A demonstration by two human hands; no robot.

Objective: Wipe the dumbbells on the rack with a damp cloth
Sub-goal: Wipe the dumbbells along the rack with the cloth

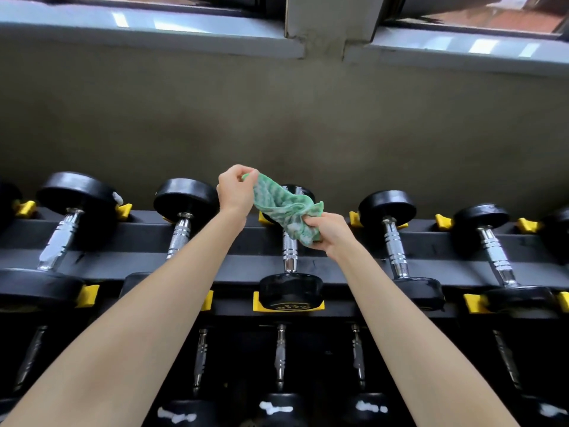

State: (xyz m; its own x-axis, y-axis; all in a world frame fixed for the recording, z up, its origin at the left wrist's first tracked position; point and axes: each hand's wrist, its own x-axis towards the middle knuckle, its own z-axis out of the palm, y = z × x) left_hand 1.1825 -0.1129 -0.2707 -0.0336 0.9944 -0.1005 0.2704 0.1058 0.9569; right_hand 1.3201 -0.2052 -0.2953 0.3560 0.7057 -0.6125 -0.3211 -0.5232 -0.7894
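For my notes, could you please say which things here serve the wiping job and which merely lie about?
Job: green-and-white patterned cloth, held in left grip and right grip; black chrome-handled dumbbells; black rack with yellow cradles.
Around: grey window sill; beige wall.

Both bare arms (147, 303) reach forward, nearly straight. The left hand (235, 191) is raised, fingers (249, 174) pinching a cloth (286, 208) corner; the right hand (331, 234), lower, grips its other end.

Ahead of you stands a dull grey-brown wall (277, 118). Along its top edge you see 2 pale window ledges, the left ledge (138, 35) and the right ledge (468, 53), split by a cracked white pillar (320, 16).
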